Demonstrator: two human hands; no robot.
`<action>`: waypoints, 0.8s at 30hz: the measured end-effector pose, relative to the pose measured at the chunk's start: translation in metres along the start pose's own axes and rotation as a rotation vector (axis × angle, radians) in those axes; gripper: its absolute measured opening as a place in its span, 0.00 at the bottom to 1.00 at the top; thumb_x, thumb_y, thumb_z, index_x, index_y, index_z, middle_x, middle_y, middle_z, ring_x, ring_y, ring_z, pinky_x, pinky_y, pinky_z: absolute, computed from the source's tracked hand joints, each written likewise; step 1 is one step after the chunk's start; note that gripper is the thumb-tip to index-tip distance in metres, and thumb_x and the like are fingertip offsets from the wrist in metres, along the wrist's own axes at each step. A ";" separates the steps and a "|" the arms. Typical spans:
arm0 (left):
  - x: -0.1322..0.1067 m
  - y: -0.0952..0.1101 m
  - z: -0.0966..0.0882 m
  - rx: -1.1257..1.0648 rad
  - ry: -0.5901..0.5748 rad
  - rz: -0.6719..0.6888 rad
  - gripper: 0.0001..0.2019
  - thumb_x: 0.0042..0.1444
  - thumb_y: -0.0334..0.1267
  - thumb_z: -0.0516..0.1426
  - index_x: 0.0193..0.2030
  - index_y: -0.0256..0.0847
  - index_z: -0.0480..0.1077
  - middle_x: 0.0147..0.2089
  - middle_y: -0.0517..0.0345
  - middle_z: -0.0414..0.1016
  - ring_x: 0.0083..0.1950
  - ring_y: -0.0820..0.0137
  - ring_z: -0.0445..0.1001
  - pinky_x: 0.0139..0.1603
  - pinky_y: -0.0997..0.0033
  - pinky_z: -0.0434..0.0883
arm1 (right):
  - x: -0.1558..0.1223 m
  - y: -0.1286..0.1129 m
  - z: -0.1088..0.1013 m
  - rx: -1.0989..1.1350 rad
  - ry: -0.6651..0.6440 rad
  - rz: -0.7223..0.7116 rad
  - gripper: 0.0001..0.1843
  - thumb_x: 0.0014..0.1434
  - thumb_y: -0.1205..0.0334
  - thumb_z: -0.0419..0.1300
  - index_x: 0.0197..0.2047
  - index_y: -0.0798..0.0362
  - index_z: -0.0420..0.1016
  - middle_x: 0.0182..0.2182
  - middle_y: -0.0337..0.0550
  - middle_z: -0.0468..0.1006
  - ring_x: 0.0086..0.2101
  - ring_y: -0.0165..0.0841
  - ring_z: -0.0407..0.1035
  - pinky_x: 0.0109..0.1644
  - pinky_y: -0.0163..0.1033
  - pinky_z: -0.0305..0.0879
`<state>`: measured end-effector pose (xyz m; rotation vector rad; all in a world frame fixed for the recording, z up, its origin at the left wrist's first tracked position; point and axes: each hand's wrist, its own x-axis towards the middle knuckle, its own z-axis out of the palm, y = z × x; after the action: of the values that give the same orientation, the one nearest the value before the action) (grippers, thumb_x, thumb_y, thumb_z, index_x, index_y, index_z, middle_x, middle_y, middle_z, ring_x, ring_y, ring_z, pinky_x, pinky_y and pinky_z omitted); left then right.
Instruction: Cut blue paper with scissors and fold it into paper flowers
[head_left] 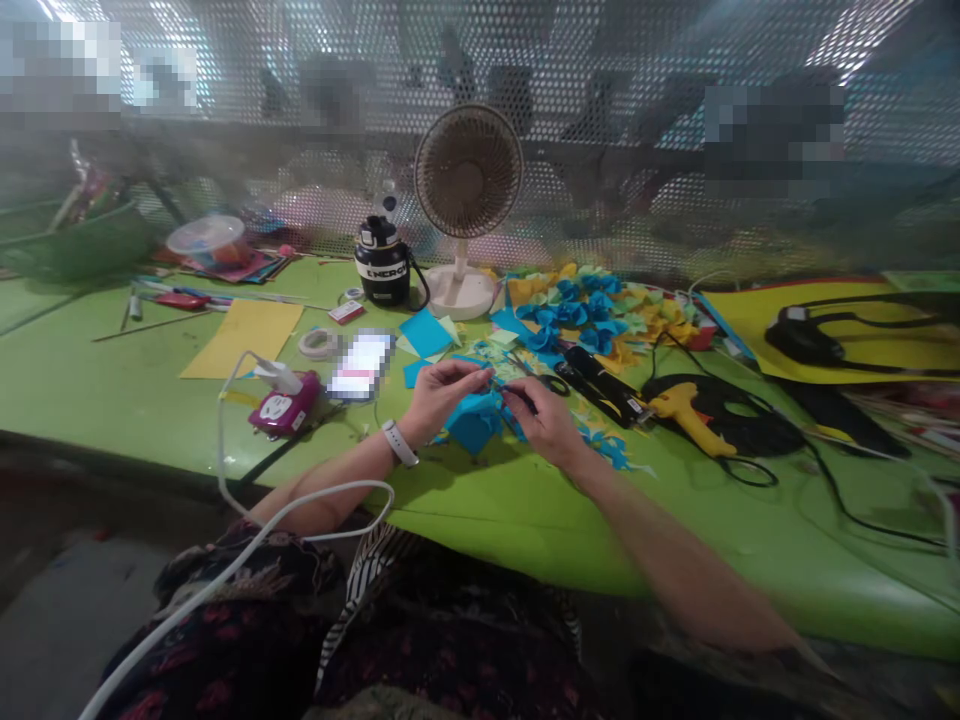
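The left hand (pixel 448 397) and right hand (pixel 546 423) are close together, not quite touching, above a folded blue paper shape (pixel 474 422) that sits just above the table. The left fingers (pixel 466 376) pinch its upper edge, apparently steadying it, while the right fingers (pixel 525 404) grip a dark slim tool (pixel 520 398) at the paper. The tool's exact kind is hidden by the fingers. A white watch (pixel 400 442) circles the left wrist.

The paper is held close to the table edge, where both forearms can reach it comfortably. Blue scraps (pixel 611 451) lie just right of the hands. Farther back, a heap of blue and yellow paper flowers (pixel 589 312) is gathered together, apparently keeping finished pieces off the work area. A yellow glue gun (pixel 688 417) lies to the right, within reach of the right hand, its black cord (pixel 750 430) looped beside it. Blue paper squares (pixel 425 333) and a yellow card (pixel 244 338) lie on the green table (pixel 127 400), ready to hand. A white cable (pixel 300 492) runs across the person's lap toward a pink plug (pixel 286 405). Behind everything stands a small fan (pixel 466 172), apparently aimed at the work.
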<state>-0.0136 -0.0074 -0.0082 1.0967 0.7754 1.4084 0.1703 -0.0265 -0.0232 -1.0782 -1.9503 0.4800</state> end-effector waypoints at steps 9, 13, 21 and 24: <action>0.001 0.000 -0.001 0.004 0.036 0.007 0.18 0.36 0.50 0.73 0.26 0.37 0.78 0.23 0.58 0.78 0.25 0.76 0.74 0.30 0.74 0.73 | 0.001 0.007 -0.001 -0.038 0.047 -0.077 0.10 0.64 0.53 0.59 0.41 0.49 0.77 0.37 0.45 0.81 0.38 0.39 0.75 0.44 0.43 0.71; 0.002 0.000 -0.001 0.005 0.050 0.021 0.18 0.37 0.49 0.73 0.26 0.37 0.78 0.23 0.58 0.78 0.25 0.75 0.74 0.31 0.74 0.73 | 0.002 0.006 -0.002 0.017 0.003 -0.031 0.11 0.63 0.52 0.60 0.40 0.50 0.77 0.35 0.44 0.81 0.37 0.38 0.75 0.42 0.42 0.71; 0.003 -0.002 -0.003 -0.017 0.049 0.024 0.17 0.39 0.48 0.73 0.27 0.37 0.78 0.23 0.58 0.77 0.25 0.76 0.72 0.30 0.74 0.71 | 0.006 -0.002 -0.005 0.397 -0.270 0.308 0.21 0.59 0.40 0.60 0.37 0.51 0.72 0.27 0.39 0.78 0.22 0.31 0.71 0.23 0.36 0.65; 0.003 -0.002 -0.003 -0.048 0.030 -0.001 0.18 0.39 0.49 0.73 0.27 0.36 0.78 0.23 0.58 0.76 0.25 0.77 0.71 0.30 0.75 0.70 | 0.007 -0.004 -0.007 0.567 -0.380 0.406 0.24 0.57 0.37 0.60 0.38 0.51 0.71 0.27 0.40 0.78 0.22 0.31 0.71 0.21 0.34 0.63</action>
<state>-0.0156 -0.0041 -0.0105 1.0397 0.7600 1.4384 0.1723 -0.0232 -0.0128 -1.0473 -1.7234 1.4528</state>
